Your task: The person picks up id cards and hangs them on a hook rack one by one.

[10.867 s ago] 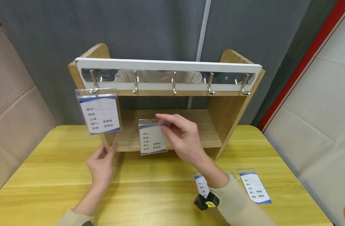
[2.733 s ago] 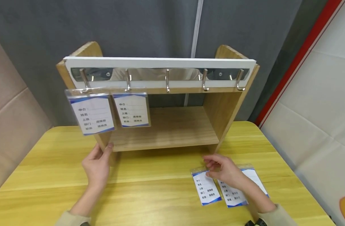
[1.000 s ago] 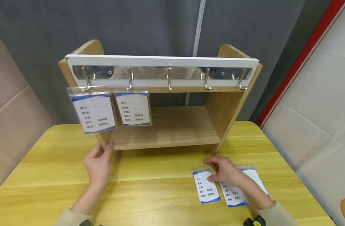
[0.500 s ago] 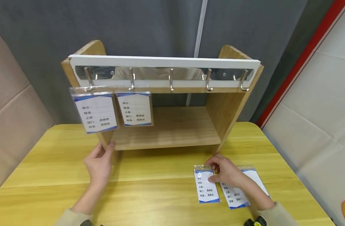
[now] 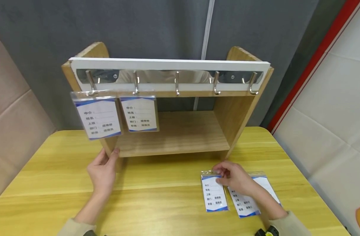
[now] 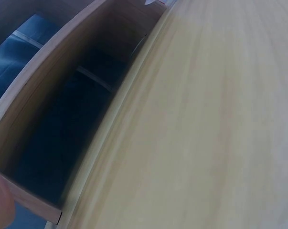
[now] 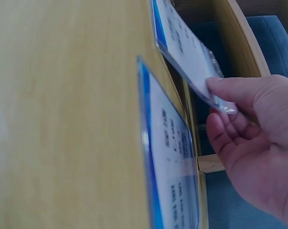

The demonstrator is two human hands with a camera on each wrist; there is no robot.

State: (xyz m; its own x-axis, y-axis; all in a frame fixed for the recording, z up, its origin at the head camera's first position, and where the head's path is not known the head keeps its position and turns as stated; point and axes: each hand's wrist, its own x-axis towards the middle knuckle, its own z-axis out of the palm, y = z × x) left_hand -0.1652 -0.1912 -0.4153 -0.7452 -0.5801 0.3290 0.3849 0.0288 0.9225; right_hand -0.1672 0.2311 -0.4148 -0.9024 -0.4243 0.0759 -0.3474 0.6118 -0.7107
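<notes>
At far left, one badge (image 5: pixel 99 118) hangs from the first hook (image 5: pixel 91 82). Below, the left hand (image 5: pixel 102 172) grips the left side of the wooden rack (image 5: pixel 174 134) between thumb and fingers. Second badge (image 5: pixel 140 114) hangs from the next hook (image 5: pixel 135 82). Front right, at the worktop (image 5: pixel 156 203), the right hand (image 5: pixel 236 178) has fingers clamped on the top of a third badge (image 5: pixel 214 196). Fourth badge (image 5: pixel 244 205) and fifth badge (image 5: pixel 265 184) lie alongside, partly covered.

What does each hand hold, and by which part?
Right hand: a badge, by its upper right corner; left hand: the shelf, by its lower left side.
</notes>
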